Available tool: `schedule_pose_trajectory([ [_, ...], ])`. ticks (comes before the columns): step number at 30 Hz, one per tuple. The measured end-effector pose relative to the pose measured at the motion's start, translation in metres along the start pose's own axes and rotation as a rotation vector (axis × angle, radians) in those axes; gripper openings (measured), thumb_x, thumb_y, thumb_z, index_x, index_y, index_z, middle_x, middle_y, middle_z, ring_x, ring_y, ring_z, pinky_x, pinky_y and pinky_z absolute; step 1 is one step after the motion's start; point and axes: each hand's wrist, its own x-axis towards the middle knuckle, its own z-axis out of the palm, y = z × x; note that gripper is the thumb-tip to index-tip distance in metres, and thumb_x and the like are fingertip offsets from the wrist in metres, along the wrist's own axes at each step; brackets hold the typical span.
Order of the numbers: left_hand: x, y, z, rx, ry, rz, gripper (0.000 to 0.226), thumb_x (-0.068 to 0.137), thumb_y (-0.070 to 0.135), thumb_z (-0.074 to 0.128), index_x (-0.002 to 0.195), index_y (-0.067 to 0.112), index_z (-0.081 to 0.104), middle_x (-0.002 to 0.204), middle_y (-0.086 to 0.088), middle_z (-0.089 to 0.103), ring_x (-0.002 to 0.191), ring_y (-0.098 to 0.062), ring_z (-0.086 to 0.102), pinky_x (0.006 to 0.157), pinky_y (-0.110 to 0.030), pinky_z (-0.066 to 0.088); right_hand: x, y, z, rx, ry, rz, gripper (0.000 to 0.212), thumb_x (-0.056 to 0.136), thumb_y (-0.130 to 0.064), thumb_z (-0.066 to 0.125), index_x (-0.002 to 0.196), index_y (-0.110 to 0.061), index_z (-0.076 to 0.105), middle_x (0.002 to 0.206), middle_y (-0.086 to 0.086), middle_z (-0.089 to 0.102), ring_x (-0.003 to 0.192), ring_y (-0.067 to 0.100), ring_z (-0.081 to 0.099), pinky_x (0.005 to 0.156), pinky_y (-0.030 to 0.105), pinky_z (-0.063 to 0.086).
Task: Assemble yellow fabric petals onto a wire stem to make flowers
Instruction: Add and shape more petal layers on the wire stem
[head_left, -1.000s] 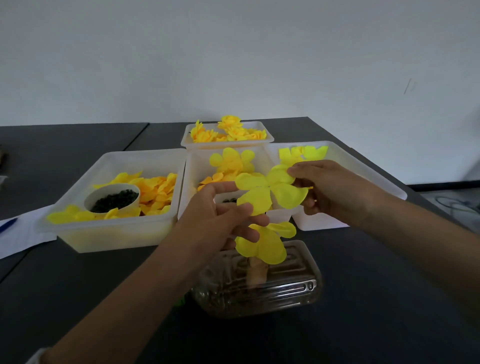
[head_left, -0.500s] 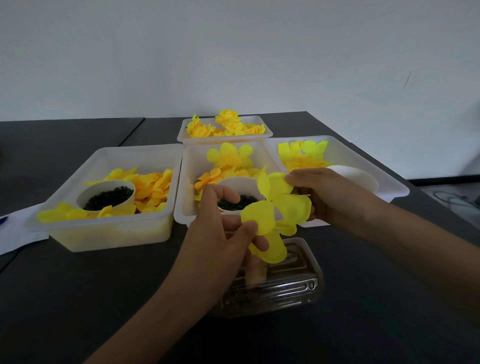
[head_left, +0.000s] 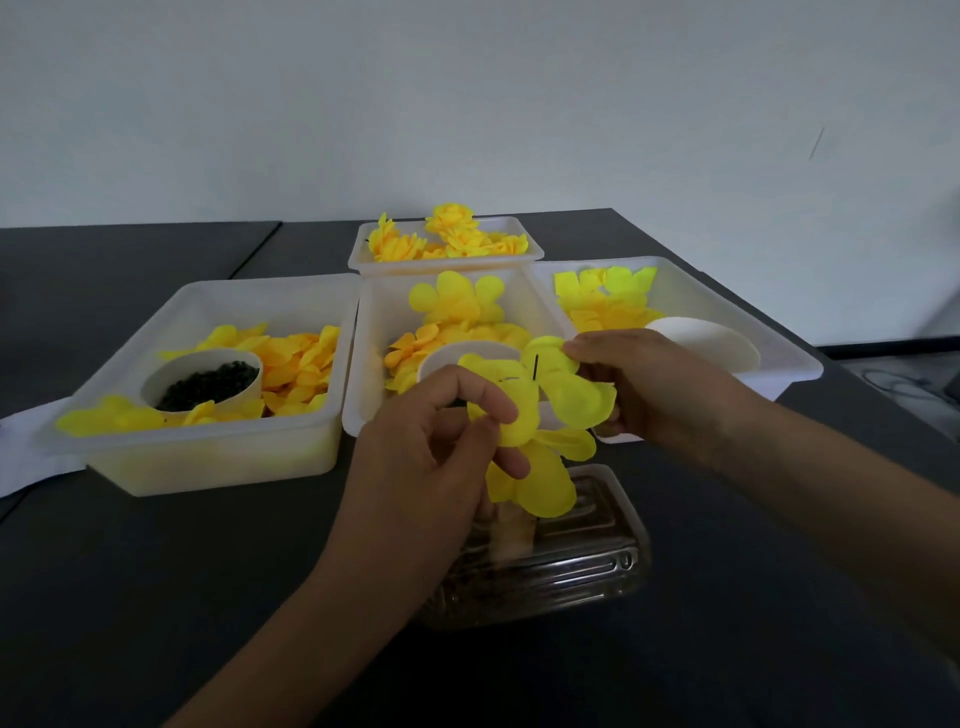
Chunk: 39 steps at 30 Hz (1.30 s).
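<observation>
A yellow fabric petal piece (head_left: 571, 395) is held between both hands above a clear plastic box. My left hand (head_left: 436, 457) pinches its left lobes and my right hand (head_left: 654, 389) grips its right side. The thin dark tip of a wire stem (head_left: 534, 365) pokes up through the middle of the petal piece. A second yellow petal layer (head_left: 545, 483) hangs just below it, against my left fingers. The rest of the stem is hidden behind petals and fingers.
Clear plastic box (head_left: 561, 577) lies on the dark table under the hands. White tubs behind hold loose petals: left tub (head_left: 208, 457) with a cup of dark beads (head_left: 208, 382), middle tub (head_left: 371, 322), right tub (head_left: 779, 343), far tub of finished flowers (head_left: 447, 236).
The upper petal piece has come down closer to the lower layer, and the wire tip now shows through its centre. Both hands moved slightly lower and closer together.
</observation>
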Motion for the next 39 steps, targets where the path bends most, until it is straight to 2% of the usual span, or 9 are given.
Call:
schedule_pose_trajectory([
  [3, -0.001, -0.004, -0.002, 0.0, -0.002, -0.044, 0.027, 0.096, 0.002, 0.049, 0.082, 0.021, 0.064, 0.065, -0.004, 0.07, 0.043, -0.008, 0.051, 0.047, -0.019, 0.044, -0.002, 0.003, 0.002, -0.026, 0.018, 0.008, 0.03, 0.093, -0.022, 0.057, 0.063, -0.017, 0.057, 0.052, -0.004, 0.049, 0.043, 0.014, 0.04, 0.049, 0.025, 0.033],
  [7, -0.008, -0.011, -0.002, 0.026, -0.023, -0.114, 0.032, 0.095, 0.002, 0.05, 0.078, 0.024, 0.065, 0.062, -0.002, 0.069, 0.039, -0.006, 0.048, 0.042, -0.017, 0.04, -0.006, 0.01, 0.008, -0.176, 0.066, 0.026, 0.023, 0.093, -0.021, 0.058, 0.073, -0.011, 0.062, 0.067, 0.006, 0.056, 0.062, 0.025, 0.045, 0.061, 0.034, 0.036],
  [12, -0.018, -0.023, 0.004, 0.129, -0.067, -0.203, 0.025, 0.096, 0.003, 0.051, 0.085, 0.02, 0.064, 0.062, 0.002, 0.069, 0.039, 0.002, 0.052, 0.042, -0.008, 0.037, -0.01, 0.024, 0.01, -0.298, 0.037, 0.054, 0.04, 0.095, -0.016, 0.056, 0.056, -0.013, 0.053, 0.046, -0.003, 0.046, 0.038, 0.007, 0.039, 0.041, 0.018, 0.031],
  [20, -0.016, -0.025, -0.008, 0.188, -0.221, -0.205, 0.022, 0.095, 0.013, 0.05, 0.088, 0.032, 0.056, 0.052, 0.005, 0.06, 0.041, -0.001, 0.048, 0.045, -0.012, 0.037, -0.007, 0.032, 0.007, -0.438, 0.034, 0.002, 0.035, 0.097, -0.019, 0.053, 0.063, -0.013, 0.057, 0.045, -0.01, 0.048, 0.04, -0.001, 0.043, 0.046, 0.013, 0.036],
  [24, -0.008, -0.012, -0.033, 0.147, -0.005, -0.058, 0.012, 0.087, 0.03, 0.051, 0.077, 0.026, 0.057, 0.054, 0.001, 0.047, 0.046, -0.005, 0.041, 0.042, -0.014, 0.034, -0.01, 0.02, -0.011, -0.391, 0.095, -0.015, 0.032, 0.1, -0.025, 0.047, 0.078, -0.011, 0.065, 0.055, 0.0, 0.045, 0.04, 0.005, 0.04, 0.04, 0.015, 0.031],
  [27, 0.004, -0.003, -0.04, 0.218, 0.105, 0.101, 0.016, 0.08, 0.039, 0.052, 0.082, 0.023, 0.057, 0.067, 0.003, 0.052, 0.058, -0.006, 0.046, 0.051, -0.012, 0.036, -0.007, 0.003, -0.031, -0.264, 0.208, -0.029, 0.025, 0.099, -0.016, 0.048, 0.081, -0.007, 0.064, 0.057, 0.002, 0.041, 0.04, 0.01, 0.032, 0.041, 0.021, 0.024],
  [32, 0.025, -0.004, -0.003, 0.332, 0.0, 0.087, 0.019, 0.086, 0.054, 0.053, 0.096, 0.04, 0.062, 0.101, 0.027, 0.06, 0.102, 0.009, 0.052, 0.076, -0.005, 0.039, 0.007, -0.023, -0.058, -0.23, 0.32, -0.121, 0.024, 0.096, -0.008, 0.046, 0.079, -0.008, 0.063, 0.059, 0.002, 0.042, 0.044, 0.014, 0.029, 0.046, 0.025, 0.024],
  [35, 0.029, -0.015, 0.018, 0.379, -0.112, 0.054, 0.02, 0.086, 0.051, 0.052, 0.098, 0.04, 0.063, 0.101, 0.027, 0.061, 0.101, 0.01, 0.052, 0.081, -0.013, 0.043, 0.027, -0.027, -0.068, -0.371, 0.422, -0.16, 0.024, 0.095, -0.006, 0.045, 0.08, -0.007, 0.063, 0.066, 0.005, 0.049, 0.05, 0.017, 0.036, 0.047, 0.027, 0.029],
  [39, 0.03, -0.028, 0.028, 0.375, -0.176, 0.011, 0.011, 0.093, 0.031, 0.057, 0.088, 0.041, 0.061, 0.098, 0.035, 0.059, 0.099, 0.017, 0.049, 0.075, -0.001, 0.037, 0.06, -0.021, -0.079, -0.641, 0.435, -0.135, 0.021, 0.093, -0.007, 0.049, 0.079, -0.011, 0.065, 0.078, 0.007, 0.059, 0.061, 0.018, 0.049, 0.053, 0.025, 0.035],
])
